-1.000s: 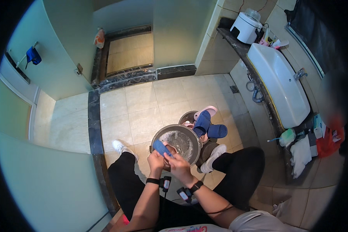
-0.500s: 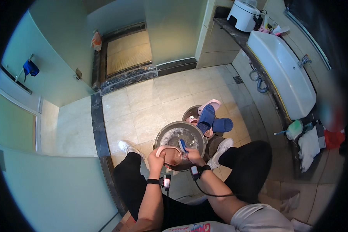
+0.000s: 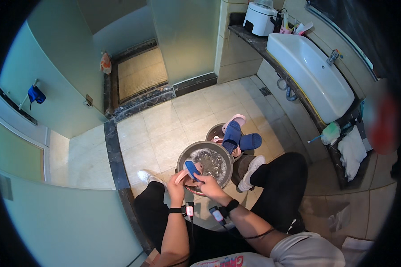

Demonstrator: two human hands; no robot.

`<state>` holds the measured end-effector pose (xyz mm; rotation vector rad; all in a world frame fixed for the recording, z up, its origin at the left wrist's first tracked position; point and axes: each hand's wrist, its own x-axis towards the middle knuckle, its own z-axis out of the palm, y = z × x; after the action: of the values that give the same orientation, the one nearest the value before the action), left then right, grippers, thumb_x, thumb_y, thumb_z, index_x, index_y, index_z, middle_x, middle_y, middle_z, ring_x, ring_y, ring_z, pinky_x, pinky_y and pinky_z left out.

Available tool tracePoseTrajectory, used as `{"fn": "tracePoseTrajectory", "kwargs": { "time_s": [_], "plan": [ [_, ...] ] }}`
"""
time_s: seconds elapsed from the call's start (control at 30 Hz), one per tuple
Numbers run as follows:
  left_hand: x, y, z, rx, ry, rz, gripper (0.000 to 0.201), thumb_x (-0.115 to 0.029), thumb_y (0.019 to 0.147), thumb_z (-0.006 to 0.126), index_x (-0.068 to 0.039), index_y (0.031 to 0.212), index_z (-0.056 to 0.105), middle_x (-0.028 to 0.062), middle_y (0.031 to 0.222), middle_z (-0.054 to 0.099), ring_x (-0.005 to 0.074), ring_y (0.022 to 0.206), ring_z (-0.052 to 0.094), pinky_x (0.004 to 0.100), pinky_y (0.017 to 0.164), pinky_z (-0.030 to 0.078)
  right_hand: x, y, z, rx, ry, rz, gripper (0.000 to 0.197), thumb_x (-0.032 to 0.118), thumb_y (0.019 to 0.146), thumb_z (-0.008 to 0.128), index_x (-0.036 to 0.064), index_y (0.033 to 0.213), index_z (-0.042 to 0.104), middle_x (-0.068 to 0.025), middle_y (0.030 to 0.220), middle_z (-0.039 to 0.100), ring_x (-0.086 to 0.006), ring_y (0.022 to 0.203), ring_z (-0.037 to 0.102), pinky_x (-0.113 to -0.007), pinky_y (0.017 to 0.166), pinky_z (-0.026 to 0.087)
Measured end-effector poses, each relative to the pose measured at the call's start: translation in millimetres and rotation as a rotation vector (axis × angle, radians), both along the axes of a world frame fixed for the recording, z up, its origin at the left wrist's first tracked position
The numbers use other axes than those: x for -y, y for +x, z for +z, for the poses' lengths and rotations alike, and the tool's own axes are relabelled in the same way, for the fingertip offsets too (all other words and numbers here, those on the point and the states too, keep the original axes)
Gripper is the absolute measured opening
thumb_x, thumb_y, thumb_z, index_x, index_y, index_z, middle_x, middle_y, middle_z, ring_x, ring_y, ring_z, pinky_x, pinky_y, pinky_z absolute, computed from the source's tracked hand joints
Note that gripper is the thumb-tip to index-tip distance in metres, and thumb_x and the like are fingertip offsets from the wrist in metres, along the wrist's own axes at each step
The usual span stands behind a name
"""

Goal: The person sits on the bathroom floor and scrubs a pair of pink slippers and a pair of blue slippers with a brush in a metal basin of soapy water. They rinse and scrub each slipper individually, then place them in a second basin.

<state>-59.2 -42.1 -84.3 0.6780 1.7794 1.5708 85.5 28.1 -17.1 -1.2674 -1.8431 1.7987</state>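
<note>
My left hand point(image 3: 176, 187) is closed around a pink slipper point(image 3: 181, 178), held over the near left rim of a grey basin point(image 3: 181, 155). With my right hand point(image 3: 210, 186) I grip a small blue scrub brush point(image 3: 191, 168). The brush lies against the slipper and covers part of it; its bristles are hidden. Foamy water point(image 3: 214, 162) fills the basin below. Just behind stands a second, smaller tub point(image 3: 212, 131), with a blue slipper point(image 3: 231, 135), another blue slipper point(image 3: 251, 141) and a pink slipper point(image 3: 237, 119) piled on it.
My white shoes point(image 3: 145, 176) flank the basin. At the right, a white sink point(image 3: 307, 71) is set in a dark counter point(image 3: 272, 58) with a white appliance point(image 3: 259, 20). A white cloth point(image 3: 353, 151) hangs off the counter. A frosted glass door point(image 3: 58, 89) stands left.
My right hand has moved left with the brush, from beside the slipper to over it. The slipper is tilted differently, and its broad face shows less. The whole view has shifted slightly.
</note>
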Motion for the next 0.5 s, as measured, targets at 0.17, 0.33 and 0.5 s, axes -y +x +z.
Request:
{"fn": "tracePoseTrajectory", "kwargs": {
  "time_s": [0.17,0.33,0.5],
  "plan": [
    [-4,-2,14,-0.166,0.045,-0.001,0.026,0.006,0.082,0.057,0.003,0.106,0.064,0.0114,0.099,0.065,0.0201,0.092,0.062,0.0293,0.082,0.049,-52,-1,-99,0.355,0.087,-0.109,0.039,0.003,0.079,0.052,-0.0018,0.118,0.060,-0.0229,0.099,0.066,-0.0296,0.088,0.064,-0.035,0.077,0.049],
    [1,-5,19,0.183,0.081,0.165,0.021,0.002,0.087,0.057,0.005,0.107,0.062,0.0067,0.097,0.064,0.0122,0.088,0.060,0.0236,0.077,0.047,-53,2,-141,0.682,0.062,0.015,0.036,0.006,0.074,0.054,-0.0047,0.107,0.060,-0.0291,0.103,0.061,-0.0422,0.101,0.058,-0.047,0.084,0.048],
    [-18,-3,14,0.285,0.083,0.215,0.033,-0.011,0.094,0.054,0.005,0.122,0.052,0.0082,0.107,0.061,0.0140,0.094,0.057,0.0261,0.083,0.046,-60,28,-191,0.349,-0.067,0.257,0.028,0.001,0.079,0.053,-0.0028,0.106,0.061,-0.0179,0.084,0.066,-0.0234,0.062,0.063,-0.036,0.055,0.051]
  ]
}}
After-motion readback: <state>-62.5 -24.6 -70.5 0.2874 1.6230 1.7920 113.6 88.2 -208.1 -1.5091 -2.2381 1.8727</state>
